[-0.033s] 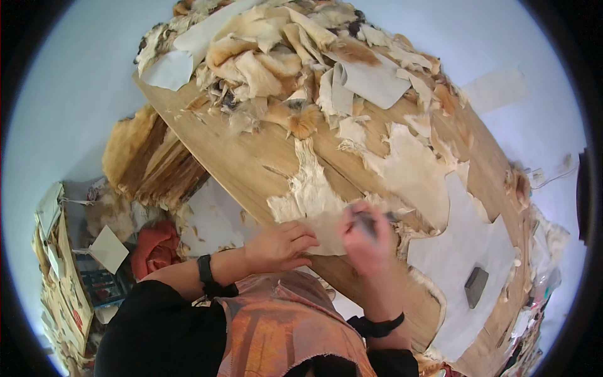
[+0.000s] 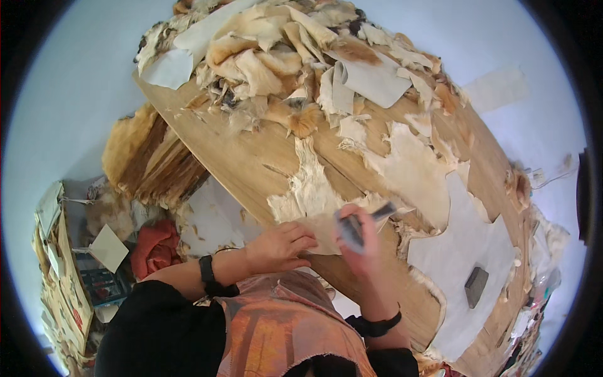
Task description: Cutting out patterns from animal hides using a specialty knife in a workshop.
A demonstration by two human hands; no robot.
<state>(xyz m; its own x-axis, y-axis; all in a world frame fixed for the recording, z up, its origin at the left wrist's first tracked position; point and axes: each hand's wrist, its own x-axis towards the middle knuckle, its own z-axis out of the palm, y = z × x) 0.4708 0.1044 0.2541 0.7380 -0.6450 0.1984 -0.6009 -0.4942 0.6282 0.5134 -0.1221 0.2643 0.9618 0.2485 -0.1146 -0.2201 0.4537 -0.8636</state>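
Observation:
A pale fur pelt (image 2: 309,191) with a ragged far end lies skin side up on the wooden table, its near part at the table's front edge. My left hand (image 2: 282,246) presses on its near left side, fingers bent and close together. Over the pelt's near right side, my right hand (image 2: 365,245) grips a dark-handled tool (image 2: 384,211) with a broad grey head, smeared by motion. Its exact kind is not clear. The handle sticks out to the right past my fingers.
Heaped hides and fur scraps (image 2: 264,63) cover the table's far end. A larger pale hide (image 2: 414,166) and a grey-white sheet (image 2: 458,251) bearing a dark block (image 2: 476,287) lie to the right. Stacked brown furs (image 2: 147,160) and a red cloth (image 2: 157,248) are on the left.
My right hand has shifted slightly and turned, and the tool's handle now shows more plainly to its right. My left hand and the pelt look unmoved.

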